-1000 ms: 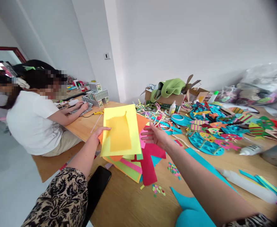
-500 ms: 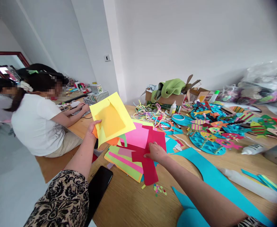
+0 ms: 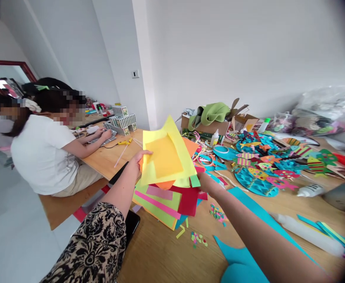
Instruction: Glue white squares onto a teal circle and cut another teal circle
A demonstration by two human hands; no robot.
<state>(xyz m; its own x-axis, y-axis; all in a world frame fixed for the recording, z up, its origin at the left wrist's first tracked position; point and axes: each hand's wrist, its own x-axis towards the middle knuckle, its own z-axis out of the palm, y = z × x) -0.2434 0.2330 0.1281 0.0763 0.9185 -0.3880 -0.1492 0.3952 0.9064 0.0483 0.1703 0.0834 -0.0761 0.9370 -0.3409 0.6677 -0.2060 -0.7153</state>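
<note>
My left hand (image 3: 140,159) is closed on the left edge of a stack of felt sheets, with a yellow felt sheet (image 3: 184,161) on top and an orange sheet (image 3: 191,146) showing behind it. The stack is raised above the table. At its lower right corner, by a small green piece (image 3: 195,181), is my right hand (image 3: 203,184); its fingers are hidden behind the sheets. Below lie red felt (image 3: 188,202), a lime sheet (image 3: 160,212) and a pink strip (image 3: 151,202).
Small round confetti (image 3: 198,239) and turquoise felt (image 3: 234,251) lie in front. Felt fish (image 3: 261,171), glue bottles (image 3: 311,190) and a cardboard box (image 3: 204,125) are to the right and behind. A phone (image 3: 133,224) lies near my left forearm. Another person (image 3: 45,153) sits at the left.
My left hand has carried the yellow sheets to the right, over the pile. My right hand has gone from on top of the red felt to behind the sheets' lower right corner.
</note>
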